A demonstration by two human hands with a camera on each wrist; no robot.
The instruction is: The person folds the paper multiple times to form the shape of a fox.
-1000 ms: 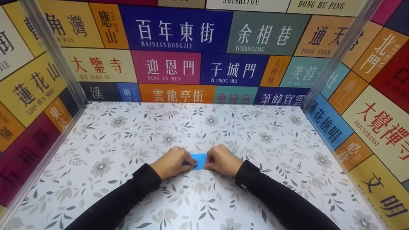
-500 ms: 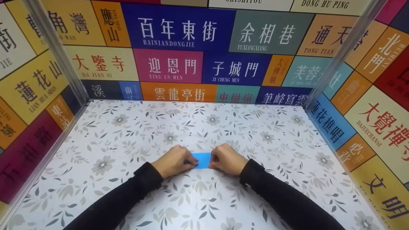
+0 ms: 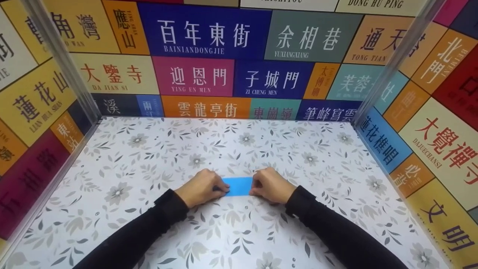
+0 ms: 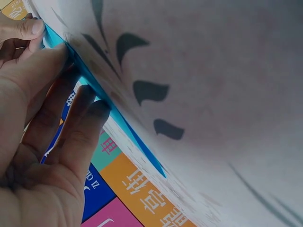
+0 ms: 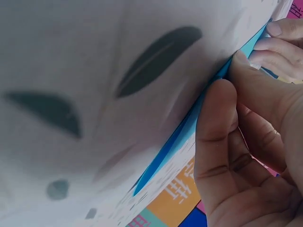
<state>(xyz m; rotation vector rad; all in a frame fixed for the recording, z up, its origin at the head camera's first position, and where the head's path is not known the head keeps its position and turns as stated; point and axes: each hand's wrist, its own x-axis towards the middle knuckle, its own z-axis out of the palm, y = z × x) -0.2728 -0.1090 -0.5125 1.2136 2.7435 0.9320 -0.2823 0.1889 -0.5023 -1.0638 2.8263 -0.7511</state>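
A narrow strip of blue paper point(image 3: 239, 186) lies flat on the table between both hands in the head view. Layered edges of the paper point(image 5: 177, 137) in the right wrist view suggest a fold. My left hand point(image 3: 201, 188) pinches its left part with curled fingers; the thumb and fingertips point(image 4: 99, 109) sit right along the blue edge. Toward the right part, my right hand point(image 3: 272, 185) pinches the paper between thumb and bent index finger. Both ends of the strip are covered by the hands in the head view.
A white table point(image 3: 179, 231) with grey flowers and leaves lies under everything. Colourful panels with printed characters point(image 3: 209, 33) stand behind it and on both sides, with clear corner strips point(image 3: 388, 71) at the back left and right.
My right hand has slid to the right along the paper, so more blue shows between the hands. The left hand has stayed at about the same place.
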